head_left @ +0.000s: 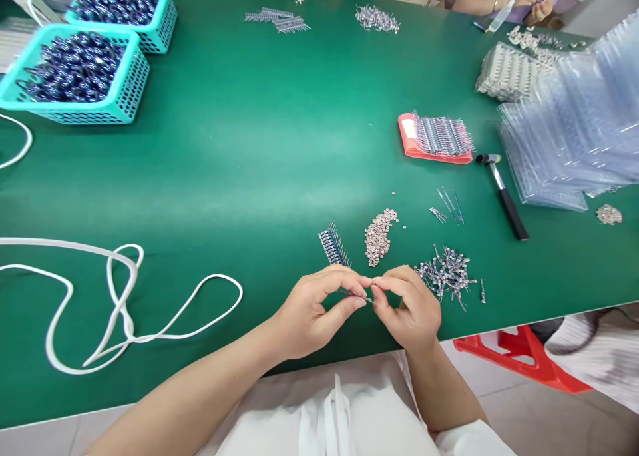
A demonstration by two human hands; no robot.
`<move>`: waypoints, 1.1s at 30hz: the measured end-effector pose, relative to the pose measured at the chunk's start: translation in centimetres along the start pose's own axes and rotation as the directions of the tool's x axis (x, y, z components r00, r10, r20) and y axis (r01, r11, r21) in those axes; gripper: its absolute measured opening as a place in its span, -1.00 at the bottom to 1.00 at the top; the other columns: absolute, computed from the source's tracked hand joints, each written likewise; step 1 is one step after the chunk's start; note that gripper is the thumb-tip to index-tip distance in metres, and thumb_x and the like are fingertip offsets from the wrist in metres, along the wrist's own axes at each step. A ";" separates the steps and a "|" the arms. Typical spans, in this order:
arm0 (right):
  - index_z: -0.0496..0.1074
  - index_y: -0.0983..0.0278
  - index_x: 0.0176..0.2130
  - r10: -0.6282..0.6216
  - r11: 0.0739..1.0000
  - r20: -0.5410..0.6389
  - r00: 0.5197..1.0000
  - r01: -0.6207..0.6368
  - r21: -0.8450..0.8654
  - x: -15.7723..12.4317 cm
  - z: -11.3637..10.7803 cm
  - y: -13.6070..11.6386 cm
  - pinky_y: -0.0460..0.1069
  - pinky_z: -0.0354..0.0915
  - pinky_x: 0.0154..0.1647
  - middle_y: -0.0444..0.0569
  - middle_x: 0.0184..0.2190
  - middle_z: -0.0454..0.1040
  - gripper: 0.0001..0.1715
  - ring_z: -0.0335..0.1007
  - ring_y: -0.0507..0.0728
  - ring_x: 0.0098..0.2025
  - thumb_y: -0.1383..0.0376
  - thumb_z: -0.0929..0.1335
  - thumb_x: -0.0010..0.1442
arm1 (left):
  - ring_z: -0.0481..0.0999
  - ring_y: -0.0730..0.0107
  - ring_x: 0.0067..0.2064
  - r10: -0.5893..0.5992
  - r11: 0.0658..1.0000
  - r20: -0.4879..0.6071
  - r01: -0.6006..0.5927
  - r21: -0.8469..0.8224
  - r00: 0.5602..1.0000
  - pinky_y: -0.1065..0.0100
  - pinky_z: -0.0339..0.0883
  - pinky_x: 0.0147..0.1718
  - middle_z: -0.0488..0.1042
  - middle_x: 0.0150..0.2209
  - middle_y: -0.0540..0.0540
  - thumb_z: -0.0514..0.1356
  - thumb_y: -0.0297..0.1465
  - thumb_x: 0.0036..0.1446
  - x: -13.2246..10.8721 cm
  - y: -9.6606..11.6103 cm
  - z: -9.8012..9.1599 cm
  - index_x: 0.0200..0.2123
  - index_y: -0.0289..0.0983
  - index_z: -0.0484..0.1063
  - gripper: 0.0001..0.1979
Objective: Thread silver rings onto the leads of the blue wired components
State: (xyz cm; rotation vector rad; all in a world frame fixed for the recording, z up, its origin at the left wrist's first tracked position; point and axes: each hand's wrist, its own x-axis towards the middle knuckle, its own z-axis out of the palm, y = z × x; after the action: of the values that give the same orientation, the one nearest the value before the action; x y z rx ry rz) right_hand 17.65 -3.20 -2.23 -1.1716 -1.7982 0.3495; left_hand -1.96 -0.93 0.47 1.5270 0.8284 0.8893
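Observation:
My left hand (312, 309) pinches a thin wire-leaded component (368, 299) between thumb and fingers; most of it is hidden. Close against those fingertips, my right hand (412, 309) is closed in a pinch, and what it holds is too small to make out. A strip of blue wire-leaded components (333, 244) lies just beyond my left hand. Ahead of my fingertips is a heap of small pale, ring-like pieces (379, 236). Beside my right hand sits a loose pile of components with bent leads (448, 273).
A hammer (504, 200) lies right, near a red pad (412, 151) bearing component rows. Clear plastic trays (564, 130) are stacked at right. Turquoise baskets (120, 90) of dark blue parts stand back left, a white cord (130, 283) nearer. Two other people's hands work across the table.

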 end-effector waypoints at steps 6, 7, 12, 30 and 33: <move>0.49 0.17 -0.20 0.192 0.943 0.001 0.981 -0.185 0.276 -0.4 -0.2 -0.6 0.03 0.39 -0.34 -0.10 -0.41 0.48 -0.74 0.42 0.08 -0.36 0.50 0.39 0.17 | 0.63 0.29 -0.21 -0.326 0.886 -0.028 0.295 -0.358 0.945 0.27 0.52 -0.17 0.66 -0.19 -0.19 0.30 -0.37 0.19 0.2 0.1 0.2 -0.29 -0.31 0.51 -0.89; 0.49 0.18 -0.21 0.225 0.925 0.009 0.974 -0.216 0.313 -0.5 -0.1 -0.7 0.02 0.39 -0.36 -0.10 -0.42 0.47 -0.77 0.42 0.08 -0.37 0.49 0.39 0.18 | 0.62 0.32 -0.26 -0.369 0.843 -0.025 0.323 -0.430 0.929 0.30 0.53 -0.21 0.66 -0.23 -0.17 0.33 -0.34 0.16 0.3 0.1 0.2 -0.30 -0.32 0.50 -0.85; 0.48 0.20 -0.26 0.296 0.887 -0.010 0.955 -0.271 0.373 -0.5 0.7 -1.2 0.01 0.40 -0.38 -0.09 -0.44 0.48 -0.86 0.43 0.09 -0.37 0.44 0.38 0.20 | 0.57 0.43 -0.34 -0.444 0.747 -0.026 0.354 -0.562 0.896 0.40 0.51 -0.31 0.60 -0.35 -0.06 0.43 -0.27 0.03 0.4 -0.1 0.7 -0.35 -0.32 0.49 -0.74; 0.52 0.18 -0.21 0.339 0.809 0.034 0.940 -0.309 0.499 -1.0 1.0 -0.8 0.00 0.37 -0.36 -0.08 -0.39 0.48 -0.80 0.41 0.09 -0.32 0.46 0.39 0.21 | 0.60 0.37 -0.34 -0.421 0.817 -0.080 0.340 -0.465 0.904 0.34 0.54 -0.27 0.62 -0.34 -0.09 0.39 -0.27 0.08 0.1 -0.3 1.0 -0.34 -0.31 0.50 -0.77; 0.52 0.18 -0.21 0.345 0.806 0.038 0.938 -0.317 0.500 -0.9 1.1 -0.8 0.00 0.36 -0.36 -0.09 -0.39 0.48 -0.81 0.40 0.09 -0.33 0.45 0.39 0.22 | 0.61 0.34 -0.32 -0.399 0.841 -0.085 0.328 -0.430 0.913 0.31 0.55 -0.24 0.63 -0.33 -0.11 0.37 -0.31 0.09 0.1 -0.4 1.0 -0.34 -0.31 0.51 -0.82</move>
State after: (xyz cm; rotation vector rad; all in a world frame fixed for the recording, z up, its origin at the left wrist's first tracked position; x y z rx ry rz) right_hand 16.46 -4.13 -2.79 -1.0953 -1.3272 0.9243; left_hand -1.08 -1.28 0.04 0.8945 0.9509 0.8482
